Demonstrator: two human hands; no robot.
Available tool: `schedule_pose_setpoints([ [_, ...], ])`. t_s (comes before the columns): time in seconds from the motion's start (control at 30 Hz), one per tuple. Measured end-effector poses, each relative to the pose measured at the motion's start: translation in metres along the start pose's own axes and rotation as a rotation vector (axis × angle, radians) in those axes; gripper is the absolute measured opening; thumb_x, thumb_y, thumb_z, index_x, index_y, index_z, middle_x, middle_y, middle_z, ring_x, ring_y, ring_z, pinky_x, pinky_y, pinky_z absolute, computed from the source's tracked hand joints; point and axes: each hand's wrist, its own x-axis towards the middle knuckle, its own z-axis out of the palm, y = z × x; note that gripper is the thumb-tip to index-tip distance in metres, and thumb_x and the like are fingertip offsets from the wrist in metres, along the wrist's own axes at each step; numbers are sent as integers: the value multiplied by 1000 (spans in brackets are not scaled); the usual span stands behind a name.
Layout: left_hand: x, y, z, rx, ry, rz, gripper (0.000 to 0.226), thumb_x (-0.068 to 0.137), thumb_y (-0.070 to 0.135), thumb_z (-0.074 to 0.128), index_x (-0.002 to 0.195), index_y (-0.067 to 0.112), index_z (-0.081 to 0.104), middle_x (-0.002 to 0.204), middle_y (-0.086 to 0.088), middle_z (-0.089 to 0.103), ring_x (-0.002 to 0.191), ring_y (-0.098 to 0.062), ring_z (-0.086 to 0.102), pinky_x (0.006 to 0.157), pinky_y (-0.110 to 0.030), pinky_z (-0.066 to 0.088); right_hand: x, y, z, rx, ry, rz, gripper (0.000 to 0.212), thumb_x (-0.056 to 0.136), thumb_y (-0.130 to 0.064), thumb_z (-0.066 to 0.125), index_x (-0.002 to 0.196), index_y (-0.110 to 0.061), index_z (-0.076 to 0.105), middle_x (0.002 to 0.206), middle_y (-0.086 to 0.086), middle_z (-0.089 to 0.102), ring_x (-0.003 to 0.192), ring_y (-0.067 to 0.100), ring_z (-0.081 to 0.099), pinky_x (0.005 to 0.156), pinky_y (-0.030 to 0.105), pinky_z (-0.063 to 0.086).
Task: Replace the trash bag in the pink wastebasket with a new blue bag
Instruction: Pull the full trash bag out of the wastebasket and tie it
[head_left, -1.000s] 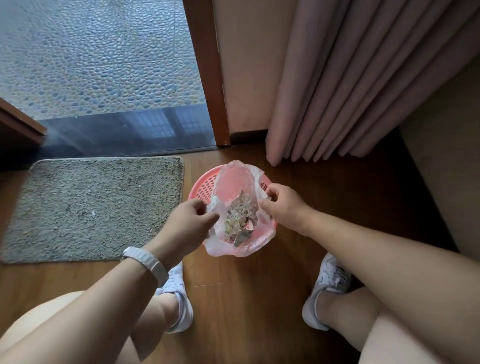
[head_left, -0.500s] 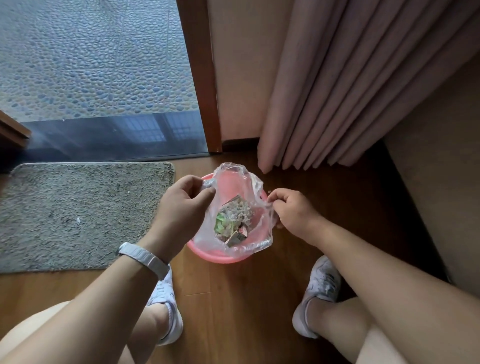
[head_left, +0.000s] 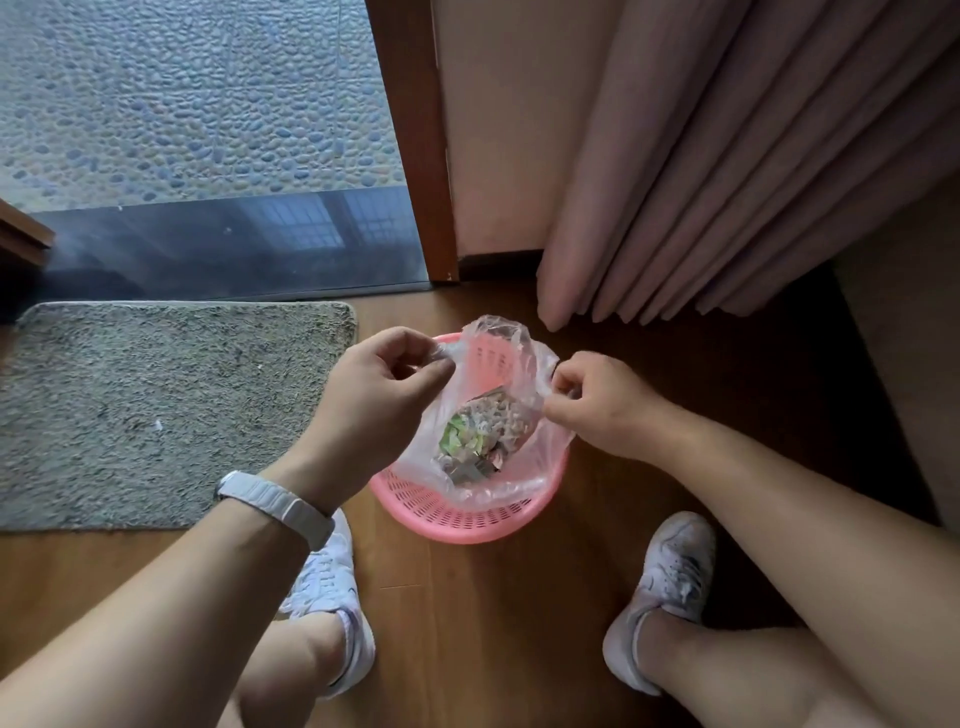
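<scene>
A pink perforated wastebasket (head_left: 457, 519) stands on the wooden floor between my feet. A clear plastic trash bag (head_left: 498, 343) sits in it, holding crumpled paper and green scraps (head_left: 480, 434). My left hand (head_left: 379, 400) pinches the bag's left edge near the far rim. My right hand (head_left: 597, 402) pinches the bag's right edge. The bag's mouth is drawn up above the rim between both hands. No blue bag is in view.
A grey doormat (head_left: 156, 410) lies to the left. A glass door with a dark sill (head_left: 234, 239) and a wooden frame (head_left: 415, 156) stands behind. Pink curtains (head_left: 727, 182) hang at the right. My white shoes (head_left: 332, 597) flank the basket.
Both hands have shifted their grip on the bag's edges. The bag now sits lower in the basket, and more of the basket's near wall shows.
</scene>
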Motion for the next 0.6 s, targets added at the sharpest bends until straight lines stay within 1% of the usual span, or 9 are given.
schedule_pose_setpoints([
  [0.07, 3, 1, 0, 26, 26, 16, 9, 83, 18, 74, 76, 22, 69, 80, -9, 68, 68, -12, 57, 65, -31, 45, 3, -2, -6, 65, 137, -86, 24, 81, -22, 69, 66, -5, 62, 94, 3, 53, 77, 13, 52, 67, 28, 45],
  [0.17, 5, 8, -1, 5, 9, 96, 5, 84, 17, 73, 81, 19, 70, 112, 5, 65, 100, -4, 63, 81, -20, 48, 0, -12, -15, 153, 168, -226, 21, 85, -22, 68, 68, -10, 66, 129, -6, 50, 116, 3, 47, 92, 12, 38],
  [0.2, 4, 10, -1, -56, -21, 104, 4, 85, 15, 71, 83, 17, 70, 120, 7, 63, 109, -4, 61, 85, -19, 49, -3, -17, -17, 183, 130, -259, 20, 86, -21, 66, 68, -11, 65, 136, -8, 49, 125, 1, 42, 97, 13, 34],
  [0.27, 1, 14, 1, -228, -105, 104, 1, 88, 9, 67, 87, 9, 67, 126, 2, 64, 113, -9, 62, 87, -22, 50, -8, -28, -18, 273, 63, -293, 18, 86, -21, 62, 71, -11, 65, 132, -7, 57, 130, 1, 41, 104, 19, 33],
  [0.33, -3, 17, 5, -360, -183, 109, 2, 87, 9, 65, 85, 8, 65, 123, -4, 67, 110, -16, 64, 85, -25, 51, -12, -39, -16, 375, 31, -294, 21, 85, -27, 60, 78, -8, 66, 114, 5, 69, 121, 14, 55, 100, 34, 46],
  [0.4, -6, 20, 8, -455, -255, 108, 5, 86, 9, 61, 82, 11, 63, 118, -8, 69, 104, -21, 66, 83, -28, 52, -14, -48, -12, 491, 40, -314, 25, 87, -27, 60, 83, -2, 65, 91, 21, 68, 94, 36, 64, 81, 51, 52],
  [0.47, -7, 21, 8, -539, -291, 83, 7, 86, 7, 58, 81, 11, 59, 104, -8, 70, 92, -20, 66, 78, -29, 53, -14, -53, -10, 587, 76, -318, 26, 87, -23, 60, 84, 3, 62, 84, 28, 64, 83, 44, 61, 71, 54, 52],
  [0.53, -8, 22, 8, -561, -278, 68, 6, 86, 9, 59, 82, 13, 57, 89, -9, 65, 81, -20, 62, 72, -28, 52, -14, -57, -9, 639, 106, -311, 23, 88, -21, 60, 86, 3, 62, 82, 25, 63, 78, 38, 62, 70, 48, 52],
  [0.6, -9, 22, 7, -516, -242, 93, 5, 86, 11, 60, 84, 16, 59, 84, -16, 60, 80, -27, 56, 73, -33, 49, -14, -59, -8, 643, 128, -297, 14, 89, -16, 61, 91, -3, 65, 79, 15, 63, 75, 23, 61, 70, 42, 52],
])
